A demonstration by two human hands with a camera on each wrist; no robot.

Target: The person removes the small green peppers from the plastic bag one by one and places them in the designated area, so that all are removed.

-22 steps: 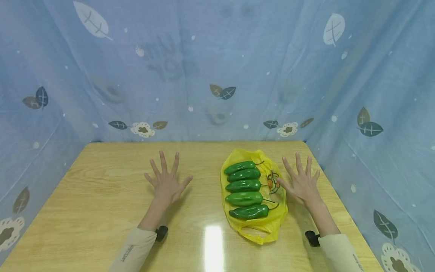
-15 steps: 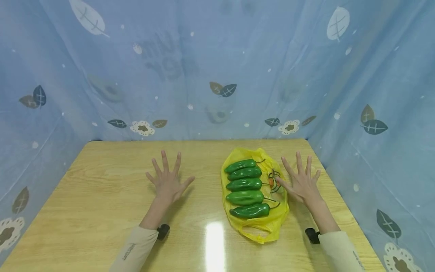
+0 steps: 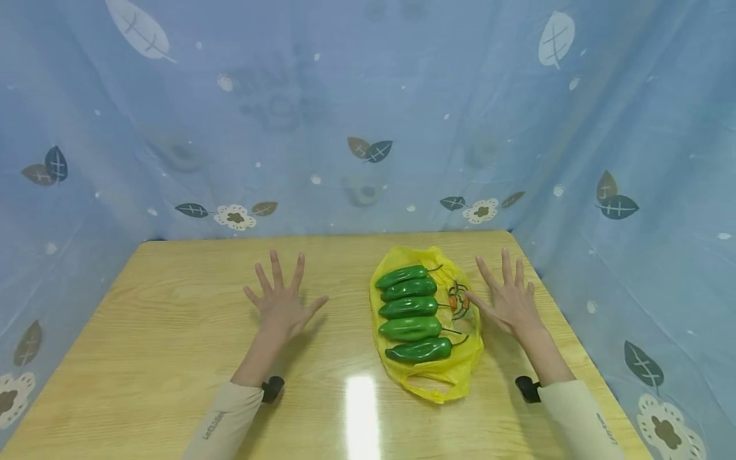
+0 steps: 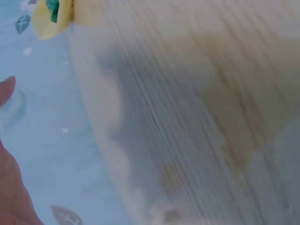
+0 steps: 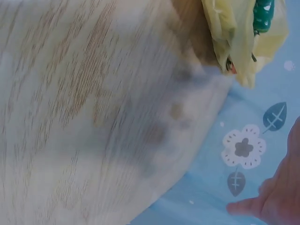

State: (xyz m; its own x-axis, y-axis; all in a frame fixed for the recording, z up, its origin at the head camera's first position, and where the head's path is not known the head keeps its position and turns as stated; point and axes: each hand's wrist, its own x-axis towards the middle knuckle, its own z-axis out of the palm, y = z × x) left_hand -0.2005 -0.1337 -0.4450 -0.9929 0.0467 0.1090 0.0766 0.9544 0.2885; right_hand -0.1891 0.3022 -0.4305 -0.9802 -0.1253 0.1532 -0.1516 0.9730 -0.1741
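Several green peppers (image 3: 409,328) lie side by side in a column on a flattened yellow plastic bag (image 3: 437,374), right of the table's middle. Most show dark stems pointing right. My right hand (image 3: 512,305) has its fingers spread beside the bag's right edge, and its thumb overlaps the bag's print in the head view. Well left of the bag, my left hand (image 3: 280,311) is also spread wide, over bare wood. Both hands hold nothing. In the right wrist view the bag (image 5: 225,28) and part of a pepper (image 5: 263,16) appear at the top.
A light wooden table (image 3: 144,338) carries all this, with a bright light reflection near its front. Blue patterned curtains (image 3: 322,115) hang behind it and along both sides. Each wrist wears a black device (image 3: 273,388).
The head view has shifted slightly, moving the whole scene a little up and left. Both hands stay spread in nearly the same places; the peppers and bag have not moved on the table.
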